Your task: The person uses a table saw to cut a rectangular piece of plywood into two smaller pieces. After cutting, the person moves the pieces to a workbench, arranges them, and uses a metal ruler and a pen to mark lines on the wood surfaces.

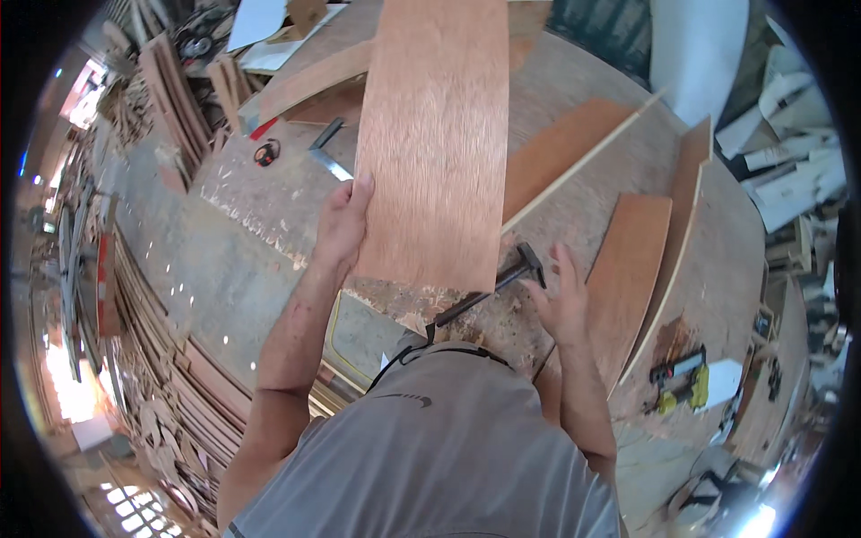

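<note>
You stand at a worn, dusty table (251, 233) in a cluttered woodshop, offcuts stacked to your left. Your left hand (343, 224) grips the left edge of a long plywood panel (435, 134); its long axis runs away from you, near end over the table. Your right hand (560, 305), fingers spread and holding nothing, hovers beside a hammer (493, 287) lying diagonally on the table, head pointing away to the right.
</note>
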Demonstrator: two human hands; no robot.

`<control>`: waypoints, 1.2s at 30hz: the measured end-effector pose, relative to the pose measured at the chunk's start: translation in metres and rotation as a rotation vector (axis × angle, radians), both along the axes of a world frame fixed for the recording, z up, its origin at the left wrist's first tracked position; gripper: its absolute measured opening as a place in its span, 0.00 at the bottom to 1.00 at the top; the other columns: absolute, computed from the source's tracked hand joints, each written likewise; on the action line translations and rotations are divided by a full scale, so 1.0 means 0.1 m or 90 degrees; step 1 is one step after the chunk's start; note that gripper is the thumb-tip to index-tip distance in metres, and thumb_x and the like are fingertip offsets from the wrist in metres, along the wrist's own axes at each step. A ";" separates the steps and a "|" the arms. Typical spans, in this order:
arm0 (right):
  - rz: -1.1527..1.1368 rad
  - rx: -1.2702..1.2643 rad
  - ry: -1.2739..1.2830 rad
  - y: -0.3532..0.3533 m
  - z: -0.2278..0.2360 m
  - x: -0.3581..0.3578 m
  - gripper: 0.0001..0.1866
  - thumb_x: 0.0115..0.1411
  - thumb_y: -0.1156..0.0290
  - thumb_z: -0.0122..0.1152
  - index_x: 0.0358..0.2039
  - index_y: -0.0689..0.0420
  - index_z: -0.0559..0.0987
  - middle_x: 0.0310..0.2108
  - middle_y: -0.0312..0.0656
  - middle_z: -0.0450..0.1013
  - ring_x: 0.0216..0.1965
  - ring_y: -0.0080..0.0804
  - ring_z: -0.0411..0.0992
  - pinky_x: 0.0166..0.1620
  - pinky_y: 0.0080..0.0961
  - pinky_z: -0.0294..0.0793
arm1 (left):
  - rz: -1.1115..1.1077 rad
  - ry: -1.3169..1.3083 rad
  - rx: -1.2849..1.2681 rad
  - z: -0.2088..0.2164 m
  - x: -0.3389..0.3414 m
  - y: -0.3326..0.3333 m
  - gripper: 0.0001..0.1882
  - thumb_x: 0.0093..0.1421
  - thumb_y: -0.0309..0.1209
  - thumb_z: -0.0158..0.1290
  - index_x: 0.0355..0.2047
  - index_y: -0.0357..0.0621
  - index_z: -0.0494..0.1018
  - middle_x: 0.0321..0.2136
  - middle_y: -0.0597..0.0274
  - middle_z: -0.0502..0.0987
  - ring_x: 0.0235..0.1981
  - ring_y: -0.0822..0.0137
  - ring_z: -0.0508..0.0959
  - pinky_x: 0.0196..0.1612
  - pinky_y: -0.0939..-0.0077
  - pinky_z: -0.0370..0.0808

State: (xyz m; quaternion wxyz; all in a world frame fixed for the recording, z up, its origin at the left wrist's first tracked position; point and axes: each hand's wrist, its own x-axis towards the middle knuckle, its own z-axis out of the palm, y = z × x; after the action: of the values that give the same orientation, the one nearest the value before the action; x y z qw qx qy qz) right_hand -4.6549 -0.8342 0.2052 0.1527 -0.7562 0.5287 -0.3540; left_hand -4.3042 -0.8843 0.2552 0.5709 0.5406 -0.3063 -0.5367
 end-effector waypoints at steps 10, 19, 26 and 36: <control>-0.019 -0.248 0.224 0.04 0.58 0.47 0.42 0.46 0.75 0.70 0.63 0.62 0.63 0.63 0.55 0.60 0.63 0.57 0.61 0.62 0.47 0.66 | -0.111 0.117 -0.058 0.11 -0.40 -0.36 0.16 0.69 0.38 0.49 0.40 0.35 0.73 0.34 0.62 0.79 0.33 0.75 0.77 0.38 0.77 0.75; -0.078 -0.329 0.262 0.14 0.66 0.59 0.28 0.45 0.77 0.62 0.51 0.62 0.76 0.56 0.53 0.70 0.59 0.53 0.67 0.60 0.45 0.68 | -0.171 0.089 -0.069 0.37 -0.93 -0.12 0.12 0.70 0.35 0.47 0.39 0.36 0.71 0.32 0.62 0.77 0.32 0.74 0.76 0.36 0.77 0.74; -0.085 -0.356 0.201 0.27 0.77 0.31 0.23 0.43 0.77 0.62 0.45 0.59 0.79 0.48 0.46 0.77 0.51 0.44 0.75 0.58 0.44 0.68 | -0.244 0.082 -0.028 0.66 -1.13 -0.04 0.13 0.69 0.32 0.47 0.45 0.33 0.67 0.41 0.55 0.75 0.39 0.70 0.77 0.41 0.73 0.76; -0.193 -0.239 0.135 0.84 0.64 0.09 0.34 0.43 0.64 0.75 0.52 0.60 0.74 0.53 0.49 0.72 0.53 0.46 0.72 0.55 0.44 0.72 | -0.294 0.234 0.031 -0.25 -0.76 0.02 0.14 0.68 0.33 0.49 0.48 0.37 0.72 0.41 0.59 0.79 0.40 0.69 0.80 0.44 0.73 0.79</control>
State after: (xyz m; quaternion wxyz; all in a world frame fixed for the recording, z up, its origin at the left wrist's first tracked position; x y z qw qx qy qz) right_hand -4.6462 -0.7502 0.2693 -0.1012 -0.7165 0.5738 -0.3837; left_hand -4.3798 -0.8826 0.2306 0.4668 0.3636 -0.2997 -0.7484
